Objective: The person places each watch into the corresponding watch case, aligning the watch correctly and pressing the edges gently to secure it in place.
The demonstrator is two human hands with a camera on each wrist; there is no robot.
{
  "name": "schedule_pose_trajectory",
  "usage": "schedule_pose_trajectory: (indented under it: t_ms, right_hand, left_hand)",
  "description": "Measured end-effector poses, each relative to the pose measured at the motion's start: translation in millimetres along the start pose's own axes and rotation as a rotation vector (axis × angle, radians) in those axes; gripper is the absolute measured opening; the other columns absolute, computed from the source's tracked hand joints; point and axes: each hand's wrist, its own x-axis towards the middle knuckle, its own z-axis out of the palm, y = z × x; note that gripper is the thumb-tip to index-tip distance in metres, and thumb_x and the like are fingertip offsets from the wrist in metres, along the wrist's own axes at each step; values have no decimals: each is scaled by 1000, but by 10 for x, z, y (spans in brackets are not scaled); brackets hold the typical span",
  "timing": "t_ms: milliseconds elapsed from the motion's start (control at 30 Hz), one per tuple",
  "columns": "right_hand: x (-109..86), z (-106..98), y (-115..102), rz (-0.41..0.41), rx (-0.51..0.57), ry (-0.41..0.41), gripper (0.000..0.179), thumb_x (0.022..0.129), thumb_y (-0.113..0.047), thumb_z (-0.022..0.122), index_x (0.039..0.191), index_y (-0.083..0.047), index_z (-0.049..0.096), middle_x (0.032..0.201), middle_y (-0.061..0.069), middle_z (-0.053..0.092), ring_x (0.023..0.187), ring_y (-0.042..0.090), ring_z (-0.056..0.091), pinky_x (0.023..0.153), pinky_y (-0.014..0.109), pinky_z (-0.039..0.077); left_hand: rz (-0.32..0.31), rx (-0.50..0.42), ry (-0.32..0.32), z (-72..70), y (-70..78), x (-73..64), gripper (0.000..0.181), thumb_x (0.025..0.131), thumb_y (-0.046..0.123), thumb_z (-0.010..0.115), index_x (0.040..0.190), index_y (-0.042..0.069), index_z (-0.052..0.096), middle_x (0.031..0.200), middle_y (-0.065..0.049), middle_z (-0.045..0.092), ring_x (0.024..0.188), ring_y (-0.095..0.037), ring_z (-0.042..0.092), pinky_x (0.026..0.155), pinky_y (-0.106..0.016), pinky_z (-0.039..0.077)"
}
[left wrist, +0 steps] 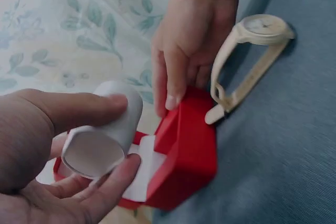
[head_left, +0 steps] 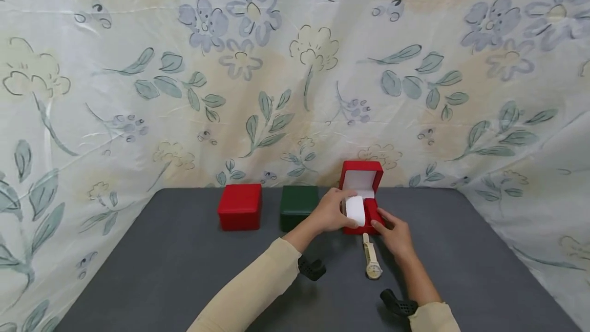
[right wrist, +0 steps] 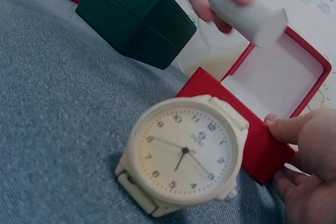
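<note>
My left hand [head_left: 330, 212] grips a white watch cushion [head_left: 355, 211], thumb on one side and fingers on the other. In the left wrist view the cushion [left wrist: 126, 116] is a rounded roll held over an open red watch box [left wrist: 197, 153]. The box [head_left: 361, 165] stands with its lid raised, showing a white lining. At its right side my right hand [head_left: 394, 235] grips the box wall, the thumb over the rim in the right wrist view. A cream wristwatch [right wrist: 184, 153] lies on the table just in front of the box, its strap end near the box.
Left of the open box stand a closed dark green box [head_left: 298, 204] and, farther left, a closed red box [head_left: 239, 206]. All are near the back edge of the dark grey table [head_left: 193, 270]. A floral cloth [head_left: 276, 91] hangs behind it.
</note>
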Motion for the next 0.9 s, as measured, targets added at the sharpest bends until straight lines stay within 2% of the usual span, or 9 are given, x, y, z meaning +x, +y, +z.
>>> schedule_pose_trajectory:
  t_ms: [100, 233, 367, 533, 733, 900]
  right_hand:
    - [5, 1, 0, 9, -4, 3, 61, 95, -28, 60, 150, -13, 36, 151, 23, 38, 135, 40, 39, 104, 51, 44]
    - [7, 12, -2, 9, -15, -4, 62, 96, -29, 60, 150, -13, 35, 151, 23, 37, 135, 40, 39, 104, 52, 44]
    - [5, 17, -16, 15, -11, -5, 61, 96, -27, 59, 150, -11, 35, 151, 24, 37, 135, 40, 39, 105, 52, 43]
    - [-6, 4, -14, 22, 2, -1, 61, 96, -26, 59, 150, -11, 35, 152, 24, 35, 136, 41, 38, 105, 52, 42]
    - [-25, 4, -9, 17, -7, 0, 61, 96, -27, 60, 149, -9, 35, 151, 24, 37, 137, 41, 39, 105, 52, 42]
    - [-11, -76, -88, -36, 18, 93, 54, 95, -28, 61, 144, -11, 45, 147, 20, 46, 136, 35, 43, 105, 50, 43]
  left_hand:
    - [-14, -58, -9, -36, -82, -108, 69, 74, 25, 83, 136, 23, 53, 127, -7, 52, 107, -21, 53, 79, -29, 52]
    - [-24, -121, 2, -78, -208, -241, 69, 74, 30, 83, 135, 25, 52, 130, -4, 52, 103, -18, 57, 77, -26, 54]
    - [6, -180, 15, -175, -314, -370, 70, 76, 31, 82, 138, 25, 50, 132, -3, 52, 99, -16, 60, 76, -25, 55]
    - [40, -200, 26, -272, -406, -509, 68, 79, 31, 80, 139, 27, 48, 135, -1, 51, 100, -16, 60, 76, -26, 54]
    - [-6, -289, 27, -212, -516, -639, 67, 81, 26, 79, 140, 30, 47, 136, 1, 48, 104, -18, 56, 74, -27, 54]
    - [1, -340, 46, -142, -511, -630, 65, 80, 25, 79, 137, 31, 49, 134, 2, 50, 105, -21, 55, 74, -27, 54]
